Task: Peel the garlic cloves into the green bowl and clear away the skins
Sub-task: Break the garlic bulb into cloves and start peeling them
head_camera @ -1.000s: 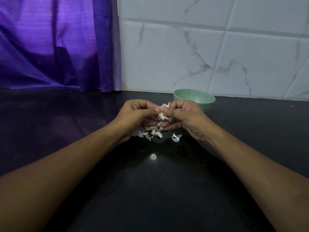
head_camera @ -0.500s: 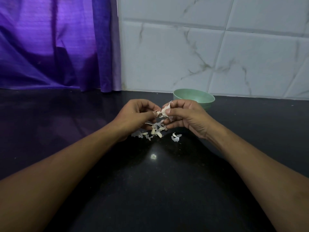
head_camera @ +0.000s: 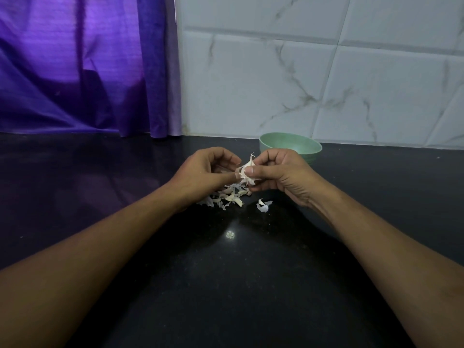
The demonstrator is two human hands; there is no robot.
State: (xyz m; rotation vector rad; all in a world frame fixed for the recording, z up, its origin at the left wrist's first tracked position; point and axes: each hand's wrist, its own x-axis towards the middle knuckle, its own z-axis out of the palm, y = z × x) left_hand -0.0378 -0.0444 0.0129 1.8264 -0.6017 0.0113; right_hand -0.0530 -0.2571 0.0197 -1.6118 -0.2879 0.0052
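a: what's around them?
b: a purple curtain, shiny and creased, next to a wall of glossy marbled tiles. below that is a black polished table, hard and slick by the look of it.
a: and the green bowl?
b: the green bowl stands at the back near the wall, just behind the right hand. it's round and matte with a smooth rim. i can't see what's inside from here.
a: the hands?
b: brought together above the table. the right hand pinches the garlic clove between thumb and fingers, pointed tip up. the left hand is curled, its thumb meeting the clove's side, nipping at the skin, i think.
a: how would it handle?
b: very light, and firm under the papery coat. i'd guess it gets slippery once bare, so hold the thick middle and tear from the tip or the root end.
a: the skins?
b: a heap of skins lies on the table right under the hands, all thin, curled, whitish flakes. some chunkier bits in it i can't tell from cloves. one scrap sits apart to the right. a breath would scatter them, so better to sweep them than pick them up.
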